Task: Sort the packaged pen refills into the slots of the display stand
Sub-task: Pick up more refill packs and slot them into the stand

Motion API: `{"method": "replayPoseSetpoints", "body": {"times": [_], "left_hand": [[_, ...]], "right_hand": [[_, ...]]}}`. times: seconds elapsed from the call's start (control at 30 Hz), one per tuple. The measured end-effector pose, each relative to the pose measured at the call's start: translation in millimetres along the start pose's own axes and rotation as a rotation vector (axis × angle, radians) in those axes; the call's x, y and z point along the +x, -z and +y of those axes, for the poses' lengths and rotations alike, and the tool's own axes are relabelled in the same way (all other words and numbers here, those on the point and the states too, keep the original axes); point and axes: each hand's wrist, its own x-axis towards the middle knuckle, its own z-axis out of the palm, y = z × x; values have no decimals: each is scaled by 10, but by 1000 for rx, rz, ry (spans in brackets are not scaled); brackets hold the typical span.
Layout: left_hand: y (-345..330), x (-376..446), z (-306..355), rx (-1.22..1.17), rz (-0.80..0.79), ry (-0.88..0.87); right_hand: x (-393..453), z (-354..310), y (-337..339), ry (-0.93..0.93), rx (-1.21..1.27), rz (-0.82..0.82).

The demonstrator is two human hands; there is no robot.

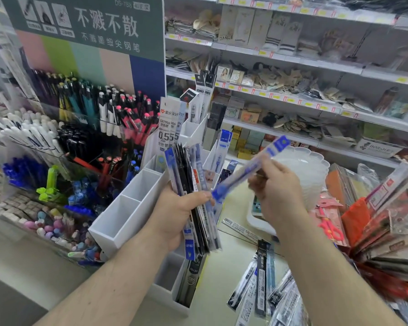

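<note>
Refill packs [193, 196] in both hands.

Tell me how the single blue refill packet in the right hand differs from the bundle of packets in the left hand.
The single blue-printed clear refill packet is one item; the fanned bundle of blue and black refill packets holds many. The right hand pinches the single packet, slanted up to the right and motion-blurred; the left hand grips the bundle nearly upright and sharper. Both are long, slim, clear sleeves held above the white slotted display stand.
</note>
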Motion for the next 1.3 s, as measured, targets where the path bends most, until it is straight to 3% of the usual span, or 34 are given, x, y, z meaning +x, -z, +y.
{"method": "replayPoseSetpoints", "body": {"times": [0.1, 0.23, 0.37, 0.5, 0.63, 0.77, 0.9, 1.0, 1.1, 1.23, 1.3], "left_hand": [[-1, -5, -6, -22, 15, 2], [10, -13, 7, -56, 11, 17], [-2, -24, 31, -64, 9, 6], [-9, -26, 31, -102, -11, 15], [-4, -29, 38, -87, -26, 10], [7, -33, 33, -74, -62, 5], [6, -27, 21, -19, -50, -6], [-19, -16, 11, 31, -38, -14], [-12, -28, -5, 35, -44, 5], [-8, -33, 15, 10, -99, 25], [-7, -30, 18, -28, -78, 36]], "right_hand": [[320, 8, -4, 39, -26, 151], [779, 193, -148, 144, -250, 201], [1142, 357, -304, 160, -513, 142], [1337, 576, -344, 22, -782, 13], [1352, 570, -339, 10, -874, 41], [985, 368, -394, 119, -735, 70], [228, 190, -334, 54, -469, -247], [-226, 164, -280, 139, -494, -426], [-378, 175, -256, 253, -513, -421], [-357, 139, -141, 10, -215, -394], [-322, 148, -74, -16, -183, -362]]}}
